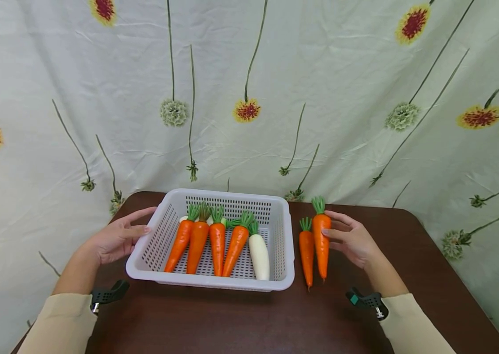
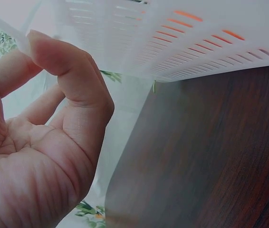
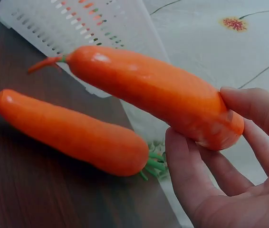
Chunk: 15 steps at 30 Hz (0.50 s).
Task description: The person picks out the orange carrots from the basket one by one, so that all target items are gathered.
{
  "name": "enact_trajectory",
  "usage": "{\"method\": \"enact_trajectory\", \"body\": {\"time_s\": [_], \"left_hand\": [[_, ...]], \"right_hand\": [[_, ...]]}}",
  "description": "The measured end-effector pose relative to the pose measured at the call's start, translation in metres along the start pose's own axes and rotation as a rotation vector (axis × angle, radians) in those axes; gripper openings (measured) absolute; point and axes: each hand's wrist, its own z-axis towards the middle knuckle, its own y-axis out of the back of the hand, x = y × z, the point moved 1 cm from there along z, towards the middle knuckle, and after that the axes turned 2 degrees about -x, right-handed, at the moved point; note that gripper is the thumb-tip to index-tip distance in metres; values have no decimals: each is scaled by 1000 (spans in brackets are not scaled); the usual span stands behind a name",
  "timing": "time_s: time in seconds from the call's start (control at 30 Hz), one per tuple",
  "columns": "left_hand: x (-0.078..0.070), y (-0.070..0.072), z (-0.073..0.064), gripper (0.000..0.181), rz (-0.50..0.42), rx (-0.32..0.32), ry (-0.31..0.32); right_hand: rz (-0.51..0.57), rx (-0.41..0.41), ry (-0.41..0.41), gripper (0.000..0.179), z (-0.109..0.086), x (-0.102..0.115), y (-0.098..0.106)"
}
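Carrot (image 1: 321,248) glossy orange, tapered, green-topped; right hand (image 1: 356,242) pinching it, left hand (image 1: 117,240) pinching basket rim (image 1: 178,278)

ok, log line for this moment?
left hand: grips basket rim | right hand: holds carrot | second carrot: on table

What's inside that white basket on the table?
In the basket lie four carrots and a white radish. White bits and green stalks peek out behind the carrots, which cover the rest, so I can't tell how many more there are.
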Motion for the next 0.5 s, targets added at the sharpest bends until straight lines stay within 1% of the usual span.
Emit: {"method": "enact_trajectory", "body": {"time_s": [0.1,0.4,0.5], "left_hand": [[0,0,0,72,-3,1,1],[-1,-1,-1,74,-2,-5,3],[-1,-1,-1,73,-1,-6,3]], "right_hand": [[4,-10,-5,61,0,-4,4],[-39,-48,-15,63,2,-17,13],[-57,-49,-20,64,3,-22,17]]}}
